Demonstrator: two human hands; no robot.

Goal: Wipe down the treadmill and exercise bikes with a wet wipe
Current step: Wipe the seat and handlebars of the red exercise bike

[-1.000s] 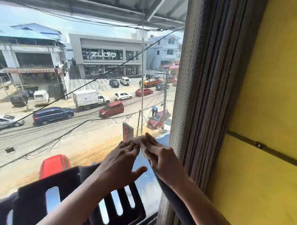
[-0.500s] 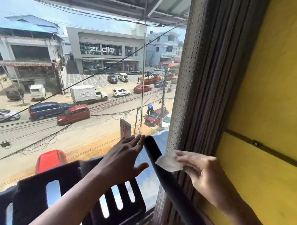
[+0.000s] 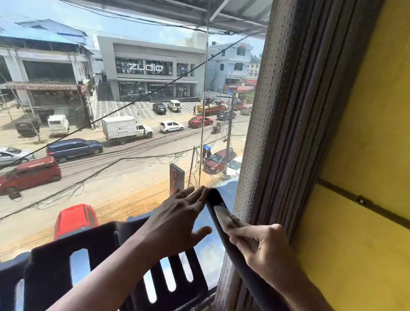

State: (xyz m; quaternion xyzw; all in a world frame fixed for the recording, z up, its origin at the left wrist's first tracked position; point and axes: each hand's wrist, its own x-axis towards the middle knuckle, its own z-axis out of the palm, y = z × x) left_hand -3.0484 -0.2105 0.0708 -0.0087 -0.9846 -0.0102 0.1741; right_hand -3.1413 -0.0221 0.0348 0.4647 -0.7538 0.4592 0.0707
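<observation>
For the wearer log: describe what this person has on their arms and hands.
Left hand and right hand are gloveless. Both forearms are bare to the frame's lower edge: no sleeve, watch or bracelet in view. A small dark mark on a left finger might be a ring; too blurred to tell.

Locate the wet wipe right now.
Head view, lower right of centre: the wet wipe lies on the black handlebar, held by the right hand, beside the left hand.

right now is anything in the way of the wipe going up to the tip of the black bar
Only the left hand: its fingertips lie beside the tip of the black bar. The right hand presses the wipe onto it.
</observation>
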